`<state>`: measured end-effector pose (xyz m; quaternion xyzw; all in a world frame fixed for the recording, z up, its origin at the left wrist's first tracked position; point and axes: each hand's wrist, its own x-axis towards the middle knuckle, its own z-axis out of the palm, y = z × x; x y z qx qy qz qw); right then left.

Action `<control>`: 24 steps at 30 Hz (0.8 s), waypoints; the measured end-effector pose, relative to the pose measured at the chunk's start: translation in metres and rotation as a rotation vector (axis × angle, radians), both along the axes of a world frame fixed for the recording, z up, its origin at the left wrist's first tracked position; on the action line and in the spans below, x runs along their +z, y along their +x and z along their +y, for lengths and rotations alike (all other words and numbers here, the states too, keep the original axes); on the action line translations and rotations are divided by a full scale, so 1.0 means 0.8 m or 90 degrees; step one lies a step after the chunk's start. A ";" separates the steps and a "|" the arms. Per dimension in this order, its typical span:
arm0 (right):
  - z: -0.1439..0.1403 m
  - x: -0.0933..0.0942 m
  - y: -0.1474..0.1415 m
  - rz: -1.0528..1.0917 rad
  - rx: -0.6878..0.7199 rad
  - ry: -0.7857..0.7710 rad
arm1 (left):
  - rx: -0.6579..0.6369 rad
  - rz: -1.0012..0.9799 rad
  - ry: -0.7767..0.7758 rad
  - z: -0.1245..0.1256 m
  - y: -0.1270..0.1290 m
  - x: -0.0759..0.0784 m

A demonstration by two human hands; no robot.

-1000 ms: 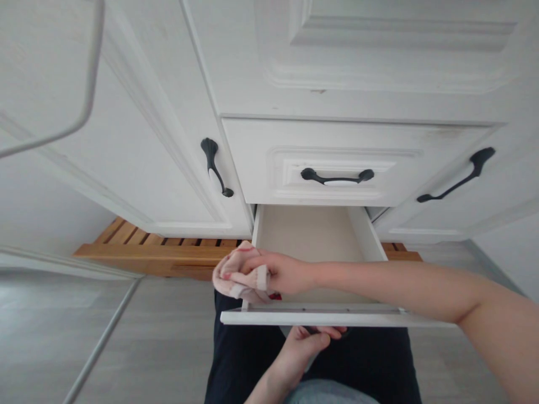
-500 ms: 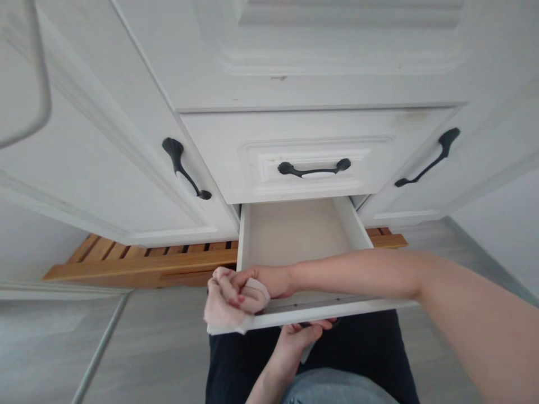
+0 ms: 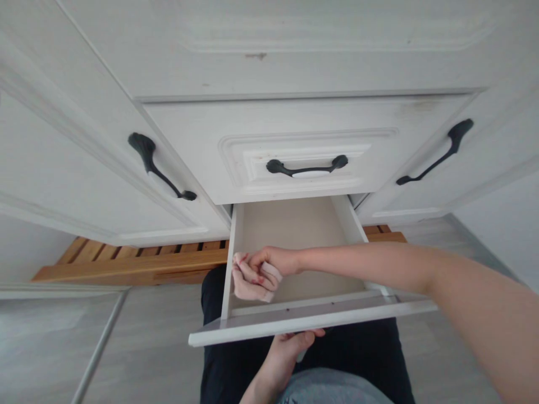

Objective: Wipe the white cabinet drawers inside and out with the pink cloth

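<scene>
A white drawer (image 3: 295,322) is pulled out of the cabinet above my lap. My right hand (image 3: 275,260) reaches over it from the right, its fingers closed on a bunched pale pink cloth (image 3: 255,286) with red marks. The cloth is inside the drawer, against the left side wall near the front. Below the drawer front, my left hand (image 3: 290,345) is curled around the drawer's handle; most of the handle is hidden by the fingers and the drawer front.
Above stands another drawer (image 3: 189,134), closed, with a black handle (image 3: 307,168). Cabinet doors with black handles (image 3: 162,174) flank it on both sides. A slatted wooden rack (image 3: 138,269) runs under the cabinet at floor level. My dark-trousered legs (image 3: 362,348) are beneath the drawer.
My right hand has moved the cloth from the front left corner of the drawer's top edge to inside its left wall. My left hand has stayed at the handle; the view has shifted slightly.
</scene>
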<state>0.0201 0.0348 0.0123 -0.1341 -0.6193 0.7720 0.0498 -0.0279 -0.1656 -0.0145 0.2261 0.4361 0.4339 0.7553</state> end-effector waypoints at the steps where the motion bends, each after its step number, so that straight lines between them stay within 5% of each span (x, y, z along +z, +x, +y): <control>1: -0.008 -0.013 -0.016 -0.002 -0.023 -0.030 | -0.001 0.009 -0.010 -0.001 0.000 0.002; 4: -0.026 -0.037 -0.040 0.003 -0.010 -0.062 | -0.004 0.043 -0.030 -0.001 -0.002 0.006; 6: -0.027 -0.034 -0.023 -0.011 0.020 -0.045 | -0.007 0.055 -0.034 -0.001 -0.004 0.006; 13: 0.011 0.031 0.163 -0.373 0.142 0.015 | -0.039 0.045 -0.011 -0.001 -0.008 -0.004; 16: 0.021 0.042 0.209 -0.494 0.181 0.024 | -0.043 0.015 0.010 0.002 -0.006 -0.004; 21: 0.030 0.037 0.200 -0.654 0.279 0.035 | -0.038 -0.020 0.060 0.007 -0.002 0.006; 24: 0.036 0.056 0.191 -0.714 0.339 0.029 | -0.034 -0.032 0.085 0.009 -0.001 0.011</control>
